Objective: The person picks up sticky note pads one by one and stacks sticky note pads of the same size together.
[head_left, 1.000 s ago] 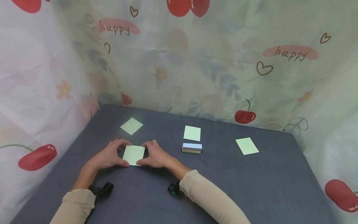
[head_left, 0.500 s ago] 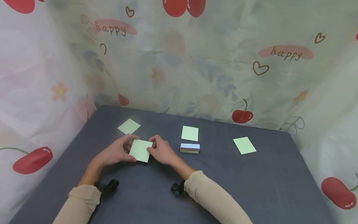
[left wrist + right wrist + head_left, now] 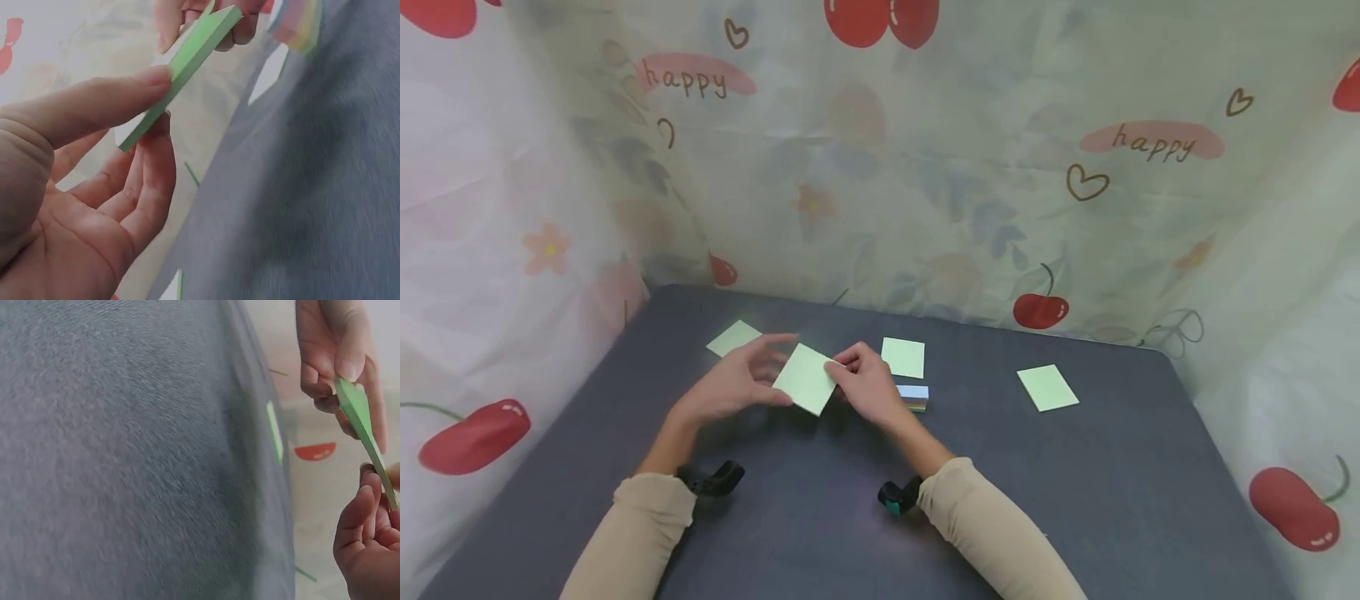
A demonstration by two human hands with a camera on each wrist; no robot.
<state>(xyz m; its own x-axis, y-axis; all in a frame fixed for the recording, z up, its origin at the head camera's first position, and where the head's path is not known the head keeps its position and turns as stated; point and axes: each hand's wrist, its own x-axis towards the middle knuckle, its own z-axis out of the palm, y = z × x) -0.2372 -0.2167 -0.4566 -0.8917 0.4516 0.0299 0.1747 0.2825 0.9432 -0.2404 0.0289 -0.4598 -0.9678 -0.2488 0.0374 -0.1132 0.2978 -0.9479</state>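
Note:
Between both hands, lifted off the table, is a pale green sticky note pad (image 3: 803,383), tilted. My left hand (image 3: 730,387) pinches its left corner, thumb on one face and fingertips beneath in the left wrist view. The right hand (image 3: 871,390) pinches the opposite edge with thumb on top. Seen from the left wrist, the pad (image 3: 200,50) is thick, and a thin sheet stands slightly apart near the right hand's fingers. In the right wrist view, the green pad (image 3: 355,406) appears edge-on, with the right hand (image 3: 375,544) at its lower end.
Pale green square notes lie on the dark grey table (image 3: 820,517): one at back left (image 3: 732,337), one at back centre (image 3: 904,358), one at right (image 3: 1048,387). A multicoloured stack (image 3: 914,396) is partly hidden behind the right hand. A printed curtain (image 3: 887,183) surrounds the table.
Both hands have raised the green pad off the table and carried it rightward, turning it. The right hand shifted from the pad's side to a pinch with its thumb on top.

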